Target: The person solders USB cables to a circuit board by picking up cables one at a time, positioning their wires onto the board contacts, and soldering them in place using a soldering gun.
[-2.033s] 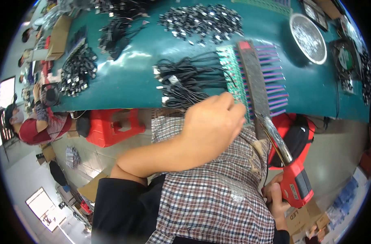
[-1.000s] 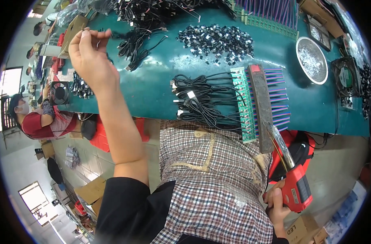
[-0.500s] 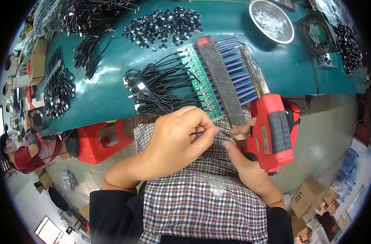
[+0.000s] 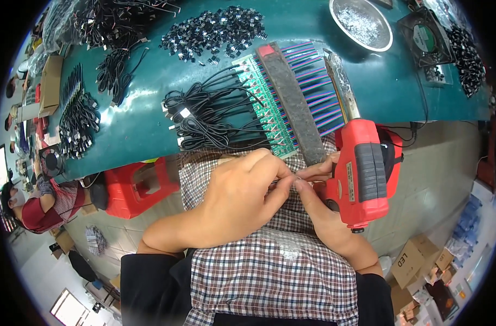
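My left hand [image 4: 239, 190] is closed in a pinch on a thin black cable, mostly hidden now behind the fingers. My right hand [image 4: 326, 214] holds a red soldering gun [image 4: 366, 168] with a grey ribbed grip. Its thumb and forefinger meet my left fingertips above my lap. Beyond them on the table edge lies a green circuit board strip [image 4: 267, 111], with coiled black cables [image 4: 201, 119] running from its left side. A dark, worn bar [image 4: 291, 100] lies along the strip, and striped ribbon wires [image 4: 318, 92] fan out to its right.
The green table holds a pile of small black connectors [image 4: 215, 33], a metal bowl [image 4: 362, 24] of shiny bits, a fan [image 4: 424, 41] and cable bundles [image 4: 79, 127]. A red stool [image 4: 136, 187] stands below. A person [image 4: 38, 206] sits at far left; cartons [image 4: 416, 261] lie at lower right.
My right thumb and forefinger have closed in against my left fingertips, where a gap was before. The cable shows less. The soldering gun has shifted slightly.
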`<state>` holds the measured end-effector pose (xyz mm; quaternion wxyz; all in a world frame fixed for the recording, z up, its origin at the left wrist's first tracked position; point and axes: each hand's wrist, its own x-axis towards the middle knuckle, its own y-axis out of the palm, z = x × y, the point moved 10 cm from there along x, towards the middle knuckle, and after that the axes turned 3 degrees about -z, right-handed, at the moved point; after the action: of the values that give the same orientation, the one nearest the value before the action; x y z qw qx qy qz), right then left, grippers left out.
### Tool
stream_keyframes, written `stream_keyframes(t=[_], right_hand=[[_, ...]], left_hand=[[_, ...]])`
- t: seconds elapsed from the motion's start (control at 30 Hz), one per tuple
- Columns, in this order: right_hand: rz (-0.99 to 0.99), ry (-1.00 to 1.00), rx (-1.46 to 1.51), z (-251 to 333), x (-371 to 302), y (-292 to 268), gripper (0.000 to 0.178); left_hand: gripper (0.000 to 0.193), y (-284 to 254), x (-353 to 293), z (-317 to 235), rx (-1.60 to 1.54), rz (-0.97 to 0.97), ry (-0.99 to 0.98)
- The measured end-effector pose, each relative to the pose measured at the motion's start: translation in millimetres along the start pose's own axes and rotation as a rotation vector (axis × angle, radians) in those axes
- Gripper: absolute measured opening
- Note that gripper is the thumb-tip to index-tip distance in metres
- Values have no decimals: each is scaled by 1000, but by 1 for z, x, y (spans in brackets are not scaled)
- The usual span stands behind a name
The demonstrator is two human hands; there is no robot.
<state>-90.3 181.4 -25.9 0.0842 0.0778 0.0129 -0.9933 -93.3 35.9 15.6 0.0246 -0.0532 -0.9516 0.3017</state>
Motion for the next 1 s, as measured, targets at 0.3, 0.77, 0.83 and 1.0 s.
stream_keyframes(t=[0.3,0.77,0.83,1.0], right_hand=[[-94,217,406,4,0,-7,58],[-4,159,118,18,-34,-47,37],[59,191,-43,15,-50,-56,40],[178,196,-370,-7,-81,-80,39]], left_hand=[[16,-8,-3,-17,-85,-50,252],[12,-11,3,17,175,-208,90],[12,-6,5,20,181,-207,85],[11,-3,9,22,228,-198,71]])
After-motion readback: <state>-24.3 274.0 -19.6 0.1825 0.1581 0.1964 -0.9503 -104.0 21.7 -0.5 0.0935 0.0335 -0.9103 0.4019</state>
